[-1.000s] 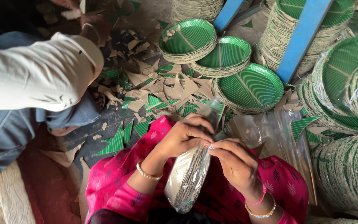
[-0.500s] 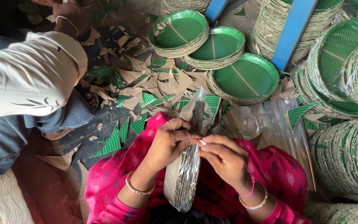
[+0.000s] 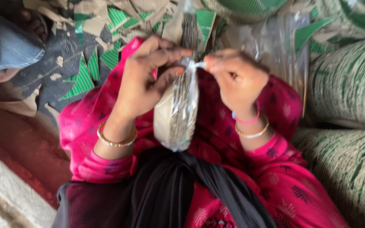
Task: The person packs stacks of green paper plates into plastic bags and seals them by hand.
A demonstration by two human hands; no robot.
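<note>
Over the lap, centre frame: a stack of round paper plates sealed in a clear, crinkled plastic bag point(image 3: 178, 109), standing on edge so its flat pale face turns toward the left hand. Stack edge shows grey-silver ribbing through the film. Bag neck is gathered into a twisted white tuft at the top, and a loose tail of plastic runs up past it out of frame. Bottom of the pack rests against the pink patterned clothing point(image 3: 250, 164) and a black cloth point(image 3: 170, 194).

Left hand point(image 3: 146, 80): palm wrapped round the upper left side of the pack, thumb pressed on the ribbed edge, fingers curled over the top and closing on the gathered neck. Gold bangle point(image 3: 115, 139) on that wrist.

Right hand point(image 3: 235, 78): fingertips pressed together, pinching the twisted tuft of the bag neck from the right; wrist bent, back of hand toward camera. Pink band and gold bangle point(image 3: 250, 126) on that wrist. Both hands meet at the neck, fingertips nearly touching.

Surroundings: green-and-tan striped paper offcuts point(image 3: 85, 71) scattered on the dark floor, upper left. Tall stacks of green-striped plates lying on their sides point(image 3: 351, 84) fill the right edge. More clear plastic bags point(image 3: 279, 38) sit just behind the right hand. Another person's blue denim sleeve point(image 3: 5, 46) is at far upper left, well apart from the pack.
</note>
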